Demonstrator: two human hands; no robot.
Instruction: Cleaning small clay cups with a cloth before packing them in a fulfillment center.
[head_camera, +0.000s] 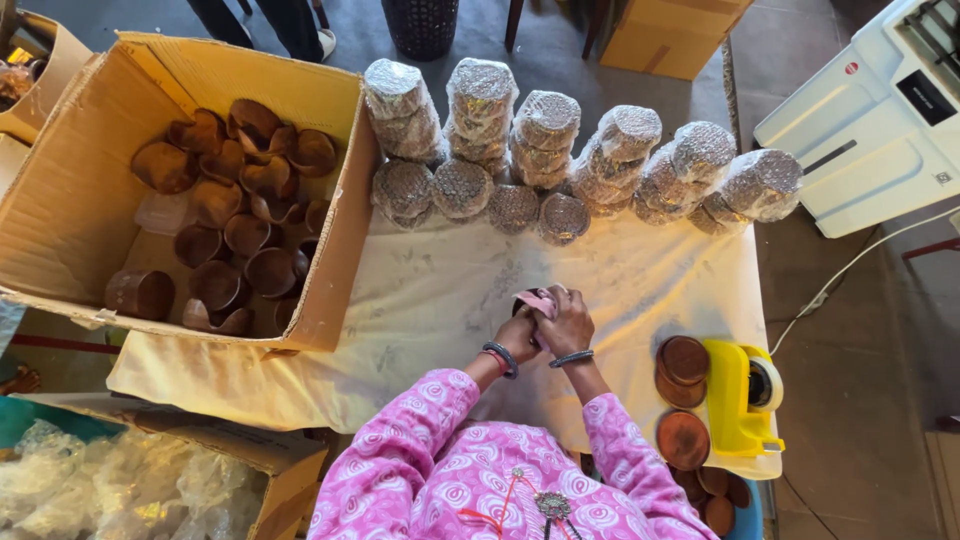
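My left hand (517, 333) and my right hand (567, 320) meet over the middle of the cloth-covered table (430, 300). Together they hold a small dark wooden bowl (523, 299) with a pink cloth (541, 301) pressed on it. Most of the bowl is hidden by my fingers. Both wrists carry dark bangles, and my sleeves are pink with a swirl pattern.
A large open cardboard box (70, 200) of brown wooden bowls (235, 215) sits at left. Several bubble-wrapped bundles (560, 150) line the table's far edge. Round wooden lids (683, 375) and a yellow tape dispenser (742, 395) lie at right. A white machine (880, 110) stands far right; plastic wrap (130, 485) fills a box at lower left.
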